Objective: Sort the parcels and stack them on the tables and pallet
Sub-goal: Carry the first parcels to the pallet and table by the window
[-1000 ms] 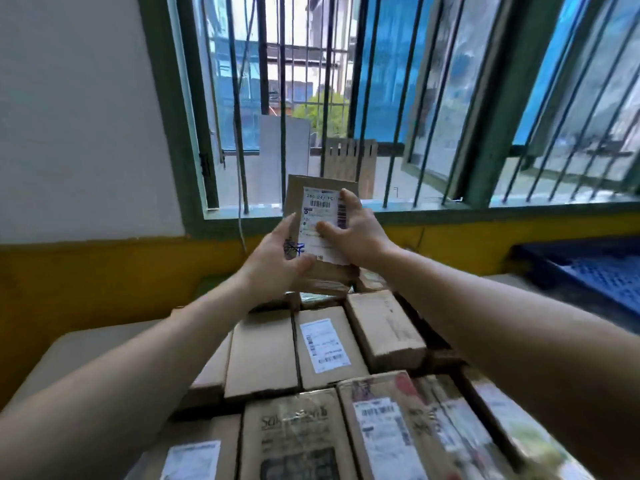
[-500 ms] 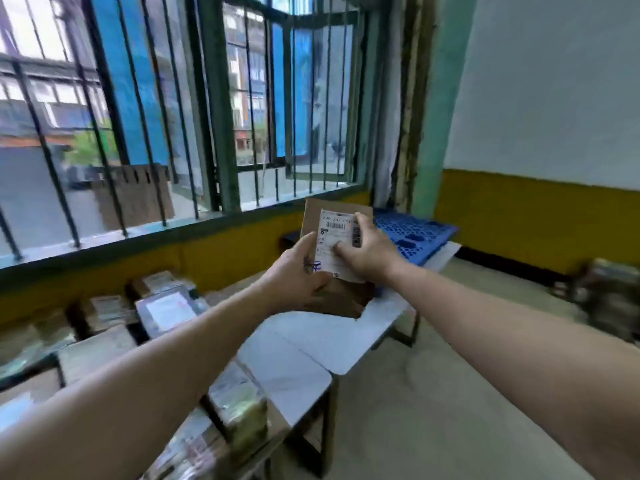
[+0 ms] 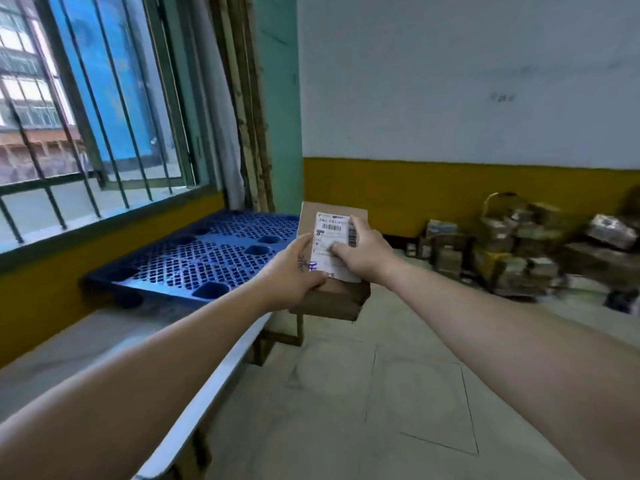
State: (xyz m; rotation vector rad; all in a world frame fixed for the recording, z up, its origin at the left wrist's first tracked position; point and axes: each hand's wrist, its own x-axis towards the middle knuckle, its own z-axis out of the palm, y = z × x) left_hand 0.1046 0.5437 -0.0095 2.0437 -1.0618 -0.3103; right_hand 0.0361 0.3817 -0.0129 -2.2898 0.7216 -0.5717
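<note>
Label on the parcel: print below the top code line is too small and soft to read. Right hand covers the label's right side, left hand half covers the blue scrawl at its lower left. Parcel hides the pallet right corner. Far-right pile of parcels is blurred, count unclear. Table is cut off at the left and bottom edges, as are both forearms.

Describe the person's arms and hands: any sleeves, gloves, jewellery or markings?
The left forearm and right forearm are bare, no sleeves in view. The left hand and right hand wear no gloves, rings or watch. A dark scribble-like mark sits near the left thumb; ink or tattoo, unclear.
</note>
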